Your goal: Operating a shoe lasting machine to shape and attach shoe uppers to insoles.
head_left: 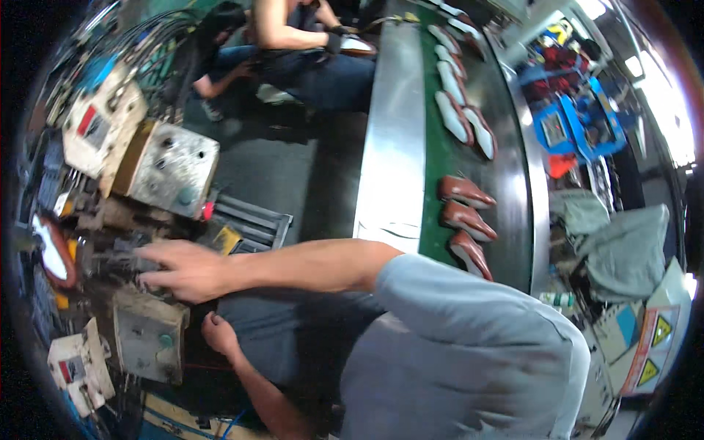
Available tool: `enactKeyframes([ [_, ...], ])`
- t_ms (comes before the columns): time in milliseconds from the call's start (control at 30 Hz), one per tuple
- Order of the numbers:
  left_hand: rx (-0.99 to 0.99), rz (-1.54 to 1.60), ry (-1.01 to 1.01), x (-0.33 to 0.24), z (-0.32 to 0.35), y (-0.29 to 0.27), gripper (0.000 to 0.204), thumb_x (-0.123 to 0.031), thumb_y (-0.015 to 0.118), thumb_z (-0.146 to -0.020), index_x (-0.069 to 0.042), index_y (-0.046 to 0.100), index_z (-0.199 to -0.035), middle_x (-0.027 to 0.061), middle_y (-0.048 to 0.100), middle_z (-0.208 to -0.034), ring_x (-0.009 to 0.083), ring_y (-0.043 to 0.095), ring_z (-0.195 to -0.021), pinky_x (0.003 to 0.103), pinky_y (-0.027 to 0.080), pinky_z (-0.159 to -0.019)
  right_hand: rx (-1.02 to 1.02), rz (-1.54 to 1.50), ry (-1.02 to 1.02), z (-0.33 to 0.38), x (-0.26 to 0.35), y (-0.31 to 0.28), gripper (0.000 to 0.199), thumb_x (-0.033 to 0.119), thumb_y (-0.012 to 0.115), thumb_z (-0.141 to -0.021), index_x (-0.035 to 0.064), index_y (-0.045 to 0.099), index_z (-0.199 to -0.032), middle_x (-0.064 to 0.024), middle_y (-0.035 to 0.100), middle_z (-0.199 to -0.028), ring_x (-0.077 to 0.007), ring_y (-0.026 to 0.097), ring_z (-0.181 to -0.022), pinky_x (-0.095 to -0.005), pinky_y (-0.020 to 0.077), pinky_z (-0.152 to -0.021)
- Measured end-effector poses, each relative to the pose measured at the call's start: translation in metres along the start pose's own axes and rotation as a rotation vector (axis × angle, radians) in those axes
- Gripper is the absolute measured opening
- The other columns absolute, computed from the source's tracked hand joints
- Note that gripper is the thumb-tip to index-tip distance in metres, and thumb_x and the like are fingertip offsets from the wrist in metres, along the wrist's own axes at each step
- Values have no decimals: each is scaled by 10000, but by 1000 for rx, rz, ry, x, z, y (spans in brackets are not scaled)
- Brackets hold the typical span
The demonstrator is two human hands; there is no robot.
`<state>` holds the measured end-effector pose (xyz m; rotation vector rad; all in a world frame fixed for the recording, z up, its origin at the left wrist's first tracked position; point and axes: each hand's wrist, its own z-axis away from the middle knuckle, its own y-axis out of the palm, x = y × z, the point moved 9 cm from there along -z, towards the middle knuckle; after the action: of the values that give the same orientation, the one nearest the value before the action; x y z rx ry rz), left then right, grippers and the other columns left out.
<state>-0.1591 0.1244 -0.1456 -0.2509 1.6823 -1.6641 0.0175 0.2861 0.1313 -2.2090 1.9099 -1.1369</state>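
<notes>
The right hand [183, 271] lay flat and open, fingers spread on the dark machine bed [121, 257], while the left hand [218, 334], loosely curled and empty, rested beside the grey control box [150, 337]; pressing looked under way, the next move needing a steady push.

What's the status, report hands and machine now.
Right hand flat, fingers spread on the machine. Left hand low beside the grey box, holding nothing visible. Brown shoes on the belt, untouched.
</notes>
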Motion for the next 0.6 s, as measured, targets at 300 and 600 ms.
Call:
enactKeyframes([
  [300, -35, 13, 101, 9, -20, 10, 410, -270, 529, -1018, -29, 789, -1224, 231, 769, -1220, 448, 702, -1158, 505, 531, -1007, 135, 1092, 1295, 573, 104, -478, 398, 108, 718, -891, -34, 673, -1260, -289, 640, -1362, -457, 606, -1280, -527, 438, -1179],
  [600, 83, -38, 195, -50, -11, 37, 414, -247, 546, -1007, -10, 771, -1262, 231, 766, -1252, 426, 707, -1187, 478, 531, -1034, 33, 572, 1657, 791, 254, -486, 1320, 380, 884, -722, -79, 116, -1693, -335, 566, -1519, -419, 581, -1421, -444, 456, -1205],
])
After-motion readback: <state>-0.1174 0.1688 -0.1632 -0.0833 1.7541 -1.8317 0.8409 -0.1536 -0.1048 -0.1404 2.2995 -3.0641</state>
